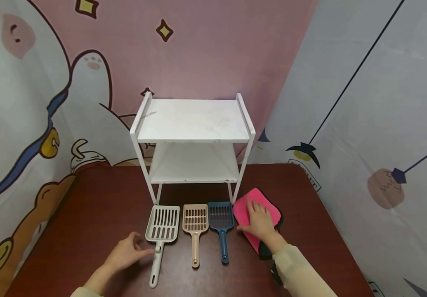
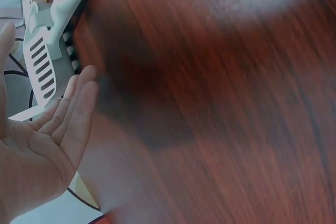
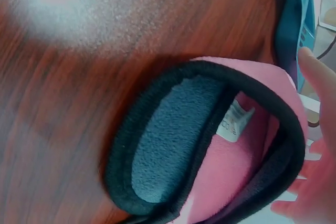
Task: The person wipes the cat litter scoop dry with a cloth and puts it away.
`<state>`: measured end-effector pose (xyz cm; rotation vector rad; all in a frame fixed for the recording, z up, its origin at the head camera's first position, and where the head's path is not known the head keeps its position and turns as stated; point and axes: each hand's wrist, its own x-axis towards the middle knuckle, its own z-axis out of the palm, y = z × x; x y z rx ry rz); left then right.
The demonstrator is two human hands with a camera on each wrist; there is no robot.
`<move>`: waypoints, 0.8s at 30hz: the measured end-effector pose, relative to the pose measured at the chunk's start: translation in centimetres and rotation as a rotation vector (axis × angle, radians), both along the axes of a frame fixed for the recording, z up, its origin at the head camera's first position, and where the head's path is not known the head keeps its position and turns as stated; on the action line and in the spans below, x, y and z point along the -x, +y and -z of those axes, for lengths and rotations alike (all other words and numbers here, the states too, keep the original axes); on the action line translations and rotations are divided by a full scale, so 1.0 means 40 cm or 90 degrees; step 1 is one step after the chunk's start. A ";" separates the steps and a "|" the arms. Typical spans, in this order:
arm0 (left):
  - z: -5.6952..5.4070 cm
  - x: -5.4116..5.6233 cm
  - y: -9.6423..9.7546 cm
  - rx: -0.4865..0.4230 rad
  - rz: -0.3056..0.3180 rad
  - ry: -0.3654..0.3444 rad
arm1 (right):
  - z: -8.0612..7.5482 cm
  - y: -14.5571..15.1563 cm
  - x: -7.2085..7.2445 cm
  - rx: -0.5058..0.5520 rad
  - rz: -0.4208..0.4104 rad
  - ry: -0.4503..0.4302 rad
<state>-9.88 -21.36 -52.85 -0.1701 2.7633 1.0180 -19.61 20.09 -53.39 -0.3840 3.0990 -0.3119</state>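
Three slotted litter scoops lie side by side on the table: a white scoop [image 1: 156, 264], a beige scoop [image 1: 195, 251] and a blue scoop [image 1: 223, 247]. My left hand [image 1: 124, 253] hovers beside the white scoop's handle, fingers loosely bent, thumb near it; in the left wrist view its palm faces up with nothing held. My right hand [image 1: 260, 222] rests with spread fingers on a pink fabric item [image 1: 245, 206] with black edging. In the right wrist view this pouch-like item has a grey lining and a white label [image 3: 234, 121]; its exact kind is unclear.
A white two-tier shelf [image 1: 194, 119] stands on the dark red-brown table [image 1: 102, 206], just behind the scoops. Patterned cloth walls [image 1: 220, 53] close off the back and sides. A small dark object [image 1: 275, 274] lies partly under the right sleeve.
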 end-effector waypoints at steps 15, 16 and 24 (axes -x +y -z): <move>0.026 -0.007 0.058 0.008 -0.012 -0.014 | 0.040 -0.004 0.009 -0.012 0.011 0.005; 0.029 -0.008 0.061 0.014 -0.014 -0.012 | 0.042 -0.005 0.009 -0.014 0.012 0.003; 0.057 -0.015 0.074 -0.009 -0.011 0.012 | 0.054 -0.016 0.007 -0.051 0.004 0.039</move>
